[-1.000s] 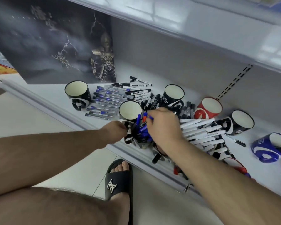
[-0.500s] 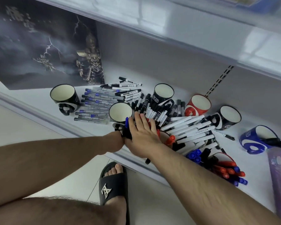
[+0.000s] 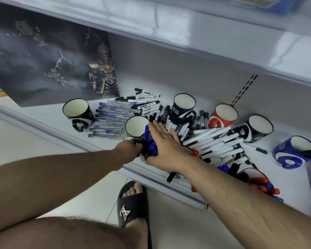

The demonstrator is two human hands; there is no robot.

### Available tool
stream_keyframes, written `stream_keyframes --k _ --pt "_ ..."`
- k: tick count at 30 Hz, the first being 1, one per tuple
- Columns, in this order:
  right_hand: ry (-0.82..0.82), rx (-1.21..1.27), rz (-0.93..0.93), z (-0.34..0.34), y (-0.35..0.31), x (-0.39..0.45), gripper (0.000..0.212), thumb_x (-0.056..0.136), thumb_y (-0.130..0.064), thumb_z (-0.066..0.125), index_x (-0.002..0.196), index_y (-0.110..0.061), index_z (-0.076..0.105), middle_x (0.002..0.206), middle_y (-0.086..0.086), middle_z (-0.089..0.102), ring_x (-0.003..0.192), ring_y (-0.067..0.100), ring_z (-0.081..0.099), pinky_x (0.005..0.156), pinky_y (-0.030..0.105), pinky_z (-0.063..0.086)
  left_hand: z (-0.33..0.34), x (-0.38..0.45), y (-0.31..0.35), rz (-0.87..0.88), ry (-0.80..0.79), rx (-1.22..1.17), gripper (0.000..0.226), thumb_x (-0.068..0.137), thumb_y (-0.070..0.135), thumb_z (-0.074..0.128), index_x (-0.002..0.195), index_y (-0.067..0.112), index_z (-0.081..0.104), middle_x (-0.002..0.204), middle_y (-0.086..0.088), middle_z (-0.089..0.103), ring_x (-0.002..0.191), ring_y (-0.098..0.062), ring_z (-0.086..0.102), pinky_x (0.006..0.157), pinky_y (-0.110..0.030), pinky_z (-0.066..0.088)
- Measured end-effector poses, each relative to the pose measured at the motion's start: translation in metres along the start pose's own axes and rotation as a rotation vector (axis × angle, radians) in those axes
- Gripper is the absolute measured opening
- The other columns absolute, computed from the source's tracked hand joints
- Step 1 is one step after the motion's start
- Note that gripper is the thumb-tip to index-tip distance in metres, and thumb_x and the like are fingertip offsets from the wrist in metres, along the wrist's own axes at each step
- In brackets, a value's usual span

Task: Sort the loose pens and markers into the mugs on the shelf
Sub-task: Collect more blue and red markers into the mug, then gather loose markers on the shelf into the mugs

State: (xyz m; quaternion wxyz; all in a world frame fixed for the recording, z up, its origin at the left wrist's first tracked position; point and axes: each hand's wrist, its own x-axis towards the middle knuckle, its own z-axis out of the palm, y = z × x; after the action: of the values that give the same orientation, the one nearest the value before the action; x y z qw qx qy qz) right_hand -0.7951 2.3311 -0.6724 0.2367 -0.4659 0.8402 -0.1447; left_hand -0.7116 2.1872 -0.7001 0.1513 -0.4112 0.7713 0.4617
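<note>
Right hand flat, fingers straight, pressing on blue-capped markers bunched in a mug at the shelf's front edge. Left hand gripping that mug's dark side, fingers mostly hidden. Just behind, an upright mug; to the right, white-barrelled markers heaped loose, red and blue ones nearer the edge. Farther back, blue pens in rows beside a black mug; black, red, blue mugs beyond.
</note>
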Motion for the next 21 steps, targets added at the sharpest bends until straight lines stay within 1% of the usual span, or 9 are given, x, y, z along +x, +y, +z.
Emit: stream_keyframes --k 2,6,8,9,11,13,15,17,21 --pt "0.15 0.096 -0.037 -0.014 -0.002 -0.013 0.106 0.077 -0.041 0.061 0.156 -0.026 -0.007 0.163 -0.009 -0.017 0.147 0.003 -0.017 0.121 0.038 -0.012 -0.013 -0.009 0.009 0.04 0.0 -0.038 0.027 0.086 0.034 0.054 0.074 0.011 0.061 0.088 -0.012 0.068 0.081 -0.025 0.066 0.076 -0.031 0.054" --pt "0.341 0.358 -0.008 -0.047 -0.006 -0.048 0.101 0.076 -0.019 0.065 0.157 -0.028 0.006 0.164 -0.014 -0.002 0.145 -0.004 -0.008 0.124 0.037 -0.002 -0.025 -0.024 0.027 0.065 0.06 -0.123 0.044 0.075 0.044 0.054 0.079 0.003 0.067 0.083 -0.015 0.074 0.089 -0.034 0.07 0.084 -0.048 0.057" --pt "0.387 0.477 0.058 -0.06 -0.002 -0.07 0.099 0.077 -0.011 0.066 0.156 -0.033 0.011 0.163 -0.018 0.005 0.145 0.003 0.016 0.122 0.038 0.015 -0.025 -0.041 0.043 0.113 0.046 -0.13 0.043 0.072 0.045 0.055 0.076 0.003 0.064 0.083 -0.019 0.072 0.085 -0.036 0.07 0.083 -0.049 0.057" --pt "0.432 0.531 0.081 -0.064 0.002 -0.081 0.099 0.073 -0.016 0.065 0.155 -0.036 0.014 0.162 -0.019 0.009 0.133 0.006 0.037 0.115 0.037 0.025 -0.023 -0.049 0.053 0.117 0.038 -0.162 0.043 0.069 0.046 0.057 0.075 0.004 0.063 0.083 -0.02 0.072 0.082 -0.037 0.07 0.081 -0.048 0.058" --pt "0.553 0.635 0.15 -0.07 0.012 -0.103 0.098 0.061 -0.028 0.059 0.151 -0.04 0.024 0.159 -0.019 0.021 0.104 0.006 0.053 0.097 0.035 0.037 -0.015 -0.068 0.075 0.138 0.023 -0.218 0.037 0.068 0.046 0.06 0.075 0.009 0.062 0.08 -0.015 0.069 0.074 -0.032 0.067 0.073 -0.039 0.055" --pt "0.639 0.663 0.225 -0.072 0.029 -0.125 0.093 0.057 -0.032 0.057 0.147 -0.039 0.036 0.153 -0.021 0.03 0.126 0.018 0.05 0.103 0.037 0.038 0.002 -0.083 0.097 0.165 -0.015 -0.303 0.026 0.082 0.035 0.063 0.08 0.009 0.063 0.082 -0.008 0.064 0.076 -0.023 0.061 0.076 -0.036 0.055" --pt "0.664 0.592 0.242 -0.072 0.048 -0.147 0.083 0.059 -0.029 0.058 0.14 -0.039 0.047 0.148 -0.021 0.038 0.138 0.013 0.037 0.111 0.046 0.038 0.026 -0.098 0.122 0.191 -0.06 -0.357 0.018 0.088 0.025 0.062 0.084 0.008 0.064 0.082 -0.006 0.062 0.078 -0.018 0.058 0.089 -0.036 0.054" --pt "0.68 0.557 0.269 -0.072 0.064 -0.17 0.073 0.057 -0.031 0.062 0.128 -0.044 0.054 0.131 -0.017 0.057 0.126 0.015 0.048 0.104 0.047 0.042 0.056 -0.114 0.144 0.205 -0.123 -0.385 0.015 0.088 0.023 0.064 0.084 0.008 0.065 0.08 -0.004 0.063 0.077 -0.016 0.058 0.092 -0.038 0.053" --pt "0.725 0.71 0.42 -0.085 0.087 -0.217 0.054 0.059 -0.029 0.067 0.098 -0.063 0.052 0.099 -0.026 0.061 0.09 -0.003 0.054 0.079 0.02 0.043 0.126 -0.139 0.178 0.175 -0.25 -0.454 0.012 0.089 0.023 0.063 0.083 0.012 0.063 0.079 -0.004 0.065 0.08 -0.016 0.062 0.091 -0.038 0.055"
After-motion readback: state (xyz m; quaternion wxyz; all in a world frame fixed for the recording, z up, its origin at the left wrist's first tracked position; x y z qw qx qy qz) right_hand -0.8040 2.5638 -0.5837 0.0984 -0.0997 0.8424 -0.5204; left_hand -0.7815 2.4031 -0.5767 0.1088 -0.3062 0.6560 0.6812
